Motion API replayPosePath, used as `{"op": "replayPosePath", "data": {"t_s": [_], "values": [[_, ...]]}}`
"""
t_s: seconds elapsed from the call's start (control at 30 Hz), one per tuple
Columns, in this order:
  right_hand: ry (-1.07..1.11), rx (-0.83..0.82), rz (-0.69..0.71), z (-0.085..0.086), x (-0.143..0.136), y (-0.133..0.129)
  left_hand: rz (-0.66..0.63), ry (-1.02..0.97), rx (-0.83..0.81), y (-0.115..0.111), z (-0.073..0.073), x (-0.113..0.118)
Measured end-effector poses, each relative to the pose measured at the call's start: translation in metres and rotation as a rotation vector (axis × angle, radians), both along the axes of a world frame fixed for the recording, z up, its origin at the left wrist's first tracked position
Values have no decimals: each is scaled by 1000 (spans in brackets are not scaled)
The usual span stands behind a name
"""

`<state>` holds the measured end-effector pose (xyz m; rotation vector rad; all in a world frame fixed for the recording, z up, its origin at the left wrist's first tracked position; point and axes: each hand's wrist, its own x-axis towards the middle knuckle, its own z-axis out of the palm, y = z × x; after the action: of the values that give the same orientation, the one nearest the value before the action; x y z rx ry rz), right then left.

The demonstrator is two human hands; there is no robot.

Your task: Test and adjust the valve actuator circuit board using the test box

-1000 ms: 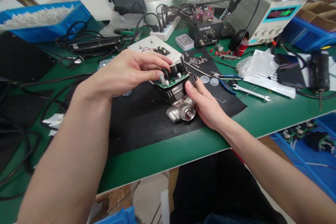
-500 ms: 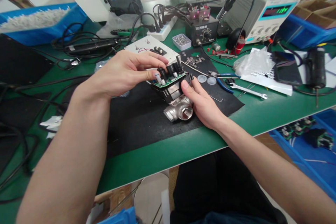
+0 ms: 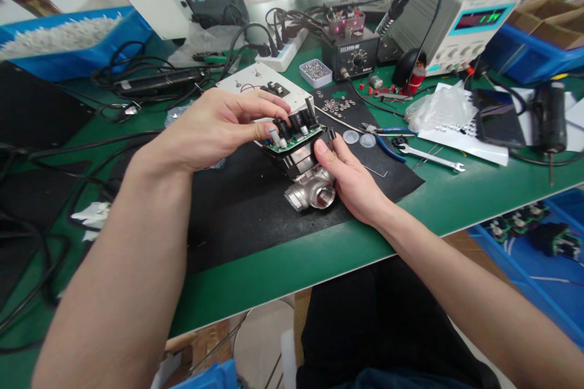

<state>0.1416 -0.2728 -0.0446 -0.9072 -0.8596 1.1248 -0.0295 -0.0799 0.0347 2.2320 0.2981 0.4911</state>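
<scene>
1. Your left hand [image 3: 219, 127] pinches parts on the circuit board [image 3: 298, 141], atop the black housing [image 3: 303, 161]; sideways pressure could bend their legs.
2. Your right hand [image 3: 356, 179] grasps that housing, at twelve o'clock from you; slackening could let the rounded metal valve [image 3: 314, 190] beneath tip everything.
3. Loose nuts [image 3: 338, 106] lie at the housing's one o'clock; an elbow or knuckle knock could scatter them.
</scene>
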Motion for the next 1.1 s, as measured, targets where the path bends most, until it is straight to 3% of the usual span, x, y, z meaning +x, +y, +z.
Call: {"op": "replayPosePath", "data": {"t_s": [0.63, 1.1], "values": [[0, 1, -10, 0, -2, 0, 1, 0, 28, 2, -1, -1], [-4, -26, -4, 2, -1, 0, 39, 29, -123, -1, 0, -3]]}}
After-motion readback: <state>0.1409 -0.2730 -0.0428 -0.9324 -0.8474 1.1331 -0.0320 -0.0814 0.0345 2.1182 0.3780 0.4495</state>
